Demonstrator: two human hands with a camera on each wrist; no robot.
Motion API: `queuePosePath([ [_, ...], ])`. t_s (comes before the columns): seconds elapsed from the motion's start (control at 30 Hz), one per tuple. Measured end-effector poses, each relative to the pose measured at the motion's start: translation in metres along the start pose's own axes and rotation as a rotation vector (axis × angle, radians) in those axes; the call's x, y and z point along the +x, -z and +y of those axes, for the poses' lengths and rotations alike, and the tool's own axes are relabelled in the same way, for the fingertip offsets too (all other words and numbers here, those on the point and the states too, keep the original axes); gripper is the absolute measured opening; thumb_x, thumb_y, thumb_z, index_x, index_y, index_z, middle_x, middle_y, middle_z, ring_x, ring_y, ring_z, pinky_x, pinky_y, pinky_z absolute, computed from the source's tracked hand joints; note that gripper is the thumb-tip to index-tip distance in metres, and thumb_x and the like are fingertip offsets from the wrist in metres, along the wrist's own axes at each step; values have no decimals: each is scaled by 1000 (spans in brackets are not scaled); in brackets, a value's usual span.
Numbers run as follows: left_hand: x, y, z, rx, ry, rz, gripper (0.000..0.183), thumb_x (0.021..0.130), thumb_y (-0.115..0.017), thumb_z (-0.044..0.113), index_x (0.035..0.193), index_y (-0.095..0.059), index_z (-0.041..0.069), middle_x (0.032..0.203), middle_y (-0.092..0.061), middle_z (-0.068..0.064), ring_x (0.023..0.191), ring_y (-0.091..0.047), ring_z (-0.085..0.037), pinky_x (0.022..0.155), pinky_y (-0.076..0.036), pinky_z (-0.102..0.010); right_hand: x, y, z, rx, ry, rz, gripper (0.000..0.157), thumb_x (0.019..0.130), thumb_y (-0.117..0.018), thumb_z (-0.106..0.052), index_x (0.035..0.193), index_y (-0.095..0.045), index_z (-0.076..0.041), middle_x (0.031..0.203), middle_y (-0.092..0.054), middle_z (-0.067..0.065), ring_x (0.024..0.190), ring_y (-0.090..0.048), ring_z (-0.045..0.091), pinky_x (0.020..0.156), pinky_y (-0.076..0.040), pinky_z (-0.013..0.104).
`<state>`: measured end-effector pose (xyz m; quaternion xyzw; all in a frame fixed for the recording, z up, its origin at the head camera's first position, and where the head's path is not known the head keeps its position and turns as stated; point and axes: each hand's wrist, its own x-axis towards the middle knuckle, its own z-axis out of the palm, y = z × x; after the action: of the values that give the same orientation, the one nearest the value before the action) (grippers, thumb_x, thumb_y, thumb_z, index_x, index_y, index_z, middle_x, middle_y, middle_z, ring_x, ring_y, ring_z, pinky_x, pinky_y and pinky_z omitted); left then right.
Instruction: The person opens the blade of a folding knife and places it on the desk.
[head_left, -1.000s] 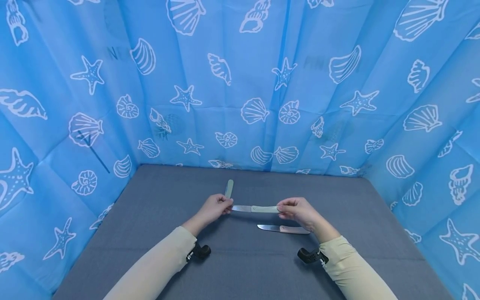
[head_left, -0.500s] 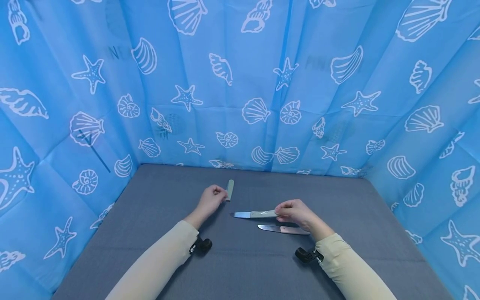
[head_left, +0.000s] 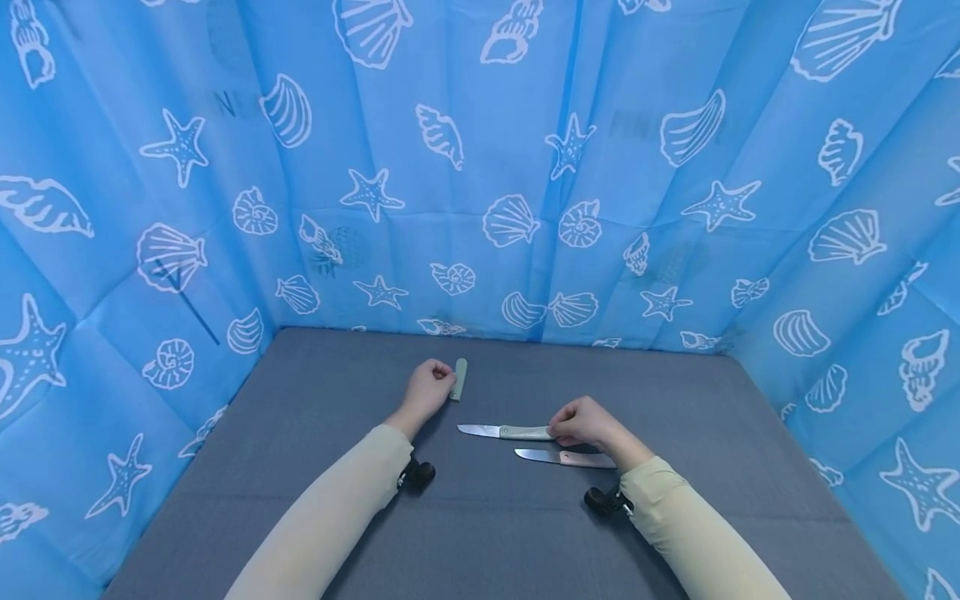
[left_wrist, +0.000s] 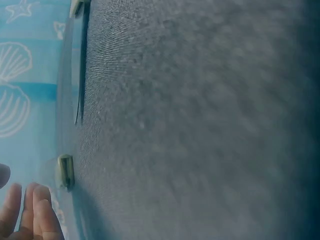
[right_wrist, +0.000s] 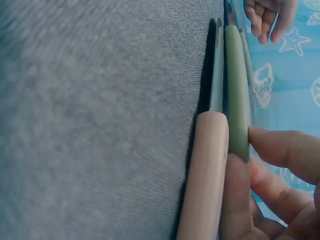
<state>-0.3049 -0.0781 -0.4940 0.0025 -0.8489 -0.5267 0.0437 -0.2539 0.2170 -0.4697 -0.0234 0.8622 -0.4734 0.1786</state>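
My right hand (head_left: 588, 429) pinches the handle end of a green-handled folding knife (head_left: 521, 432), thumb on one side and fingers on the other. Its blade is out and points left, low over the grey table. Just nearer to me, a pink-handled knife (head_left: 577, 459) lies with its blade out, also pointing left; in the right wrist view its pink handle (right_wrist: 205, 170) fills the front. My left hand (head_left: 429, 387) is beside a short pale green piece (head_left: 459, 380), which has a slotted end. The left wrist view shows its fingers (left_wrist: 42, 212) extended, apart from that piece.
The grey table (head_left: 300, 475) runs back to a blue curtain (head_left: 480, 167) with white shell and starfish prints, which also lines both sides. A black wrist camera mount (head_left: 420, 476) hangs by the left sleeve, another black mount (head_left: 600, 501) by the right.
My left hand has left the blade tip of the green-handled knife and moved away from me to the pale green piece. My right hand has brought that knife lower, closer to the pink-handled one.
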Motion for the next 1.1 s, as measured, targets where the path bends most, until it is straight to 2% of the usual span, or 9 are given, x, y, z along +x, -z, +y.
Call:
queuePosePath([
  [0.2, 5, -7, 4, -11, 41, 12, 12, 97, -63, 12, 103, -64, 2, 98, -64, -13, 89, -60, -26, 78, -51, -42, 2, -1, 0, -27, 9, 11, 8, 88, -70, 1, 89, -71, 9, 85, -73, 12, 68, -66, 14, 67, -59, 33],
  [0.4, 13, -13, 3, 20, 101, 10, 17, 96, -64, 12, 109, -63, 1, 102, -64, -14, 93, -61, -27, 82, -51, -42, 1, -3, -3, -35, -7, 26, 7, 88, -70, 1, 88, -71, 8, 81, -72, 9, 68, -66, 14, 66, -59, 33],
  [0.7, 21, -19, 5, 123, 152, -40, 28, 97, -64, 12, 122, -61, 0, 114, -66, -17, 105, -63, -31, 87, -53, -43, -4, 3, -4, -29, -32, 63, 13, 94, -65, -3, 92, -71, 8, 84, -70, 11, 69, -66, 16, 65, -59, 34],
  [0.93, 24, -17, 11, 223, 204, -66, 25, 96, -67, 13, 117, -65, 0, 110, -65, -15, 98, -63, -29, 84, -53, -42, -14, 12, -13, -16, -32, 71, 16, 96, -65, -7, 98, -71, 8, 92, -70, 15, 75, -69, 21, 71, -60, 38],
  [1.1, 23, -16, 14, 282, 233, -100, 24, 94, -70, 15, 113, -67, 0, 109, -66, -14, 100, -63, -29, 85, -54, -42, -22, 18, -19, -26, -11, 56, 16, 97, -63, -8, 100, -71, 7, 96, -69, 18, 77, -69, 21, 72, -60, 38],
])
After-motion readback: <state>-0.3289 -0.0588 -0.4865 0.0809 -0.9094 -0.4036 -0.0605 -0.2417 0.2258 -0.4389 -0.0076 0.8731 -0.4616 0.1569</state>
